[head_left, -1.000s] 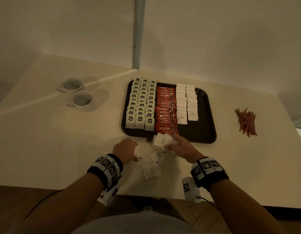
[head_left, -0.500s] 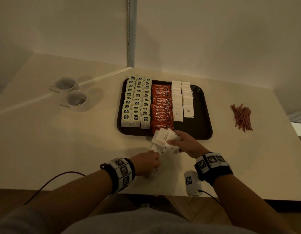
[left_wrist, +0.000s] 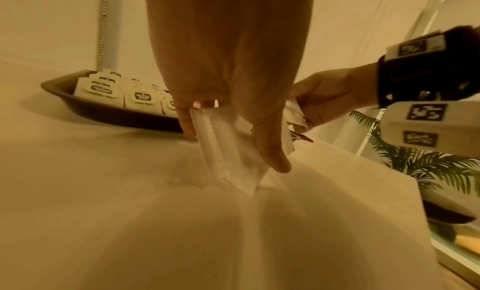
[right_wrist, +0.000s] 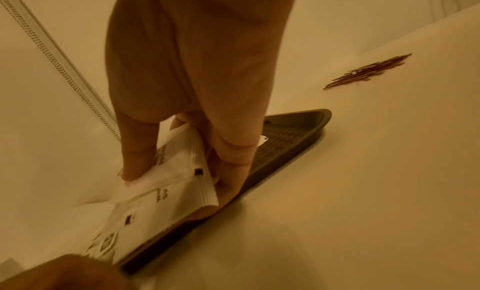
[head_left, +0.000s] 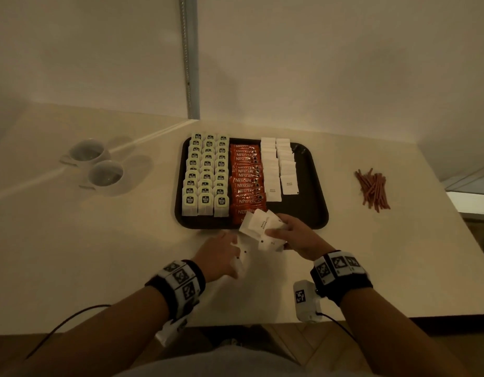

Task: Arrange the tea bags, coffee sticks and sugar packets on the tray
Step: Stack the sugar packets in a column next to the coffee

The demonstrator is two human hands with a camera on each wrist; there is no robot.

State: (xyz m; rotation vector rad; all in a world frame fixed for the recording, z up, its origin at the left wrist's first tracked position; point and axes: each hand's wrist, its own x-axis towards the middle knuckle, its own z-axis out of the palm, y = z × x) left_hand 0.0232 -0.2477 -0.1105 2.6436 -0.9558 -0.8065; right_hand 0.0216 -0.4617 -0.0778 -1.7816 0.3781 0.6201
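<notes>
The head camera looks forward and down from above at the counter (head_left: 72,254), taking in the whole tray (head_left: 314,213) and both wrists. Each wrist camera sits low and close, looking along its hand toward the tray's near rim; the left wrist view also catches the right hand (left_wrist: 330,95).

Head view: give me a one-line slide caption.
Both hands gather white sugar packets at the near edge of a tray lined with tea bags and coffee sticks.
</notes>
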